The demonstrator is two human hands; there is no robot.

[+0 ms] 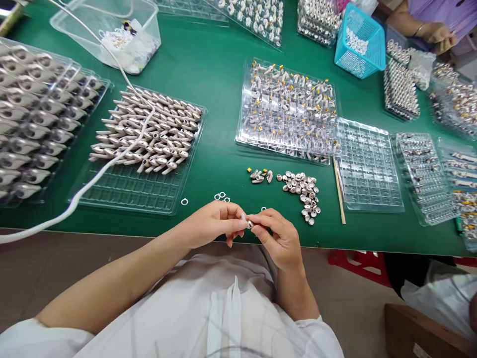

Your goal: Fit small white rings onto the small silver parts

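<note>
At the front edge of the green table, my left hand [212, 224] pinches a small white earbud [249, 225] by its stem side. The thumb and fingertips of my right hand [280, 238] close on the other end, where a shiny, dark-centred part shows. My fingers hide much of it. Several loose white rings [222, 195] lie just beyond my left hand. Past my right hand is a pile of round earbud caps [301, 186], with a few earbud pieces [257, 175] bearing yellow tabs beside it.
A tray of finished-looking earbud shells [149, 132] stands left, crossed by a white cable [100, 174]. Stacked clear trays of yellow-tabbed parts [286, 112] lie ahead. A wooden stick [339, 191], a blue basket [360, 42] and a clear bin [141, 44] are around. Another person's hand [437, 36] is far right.
</note>
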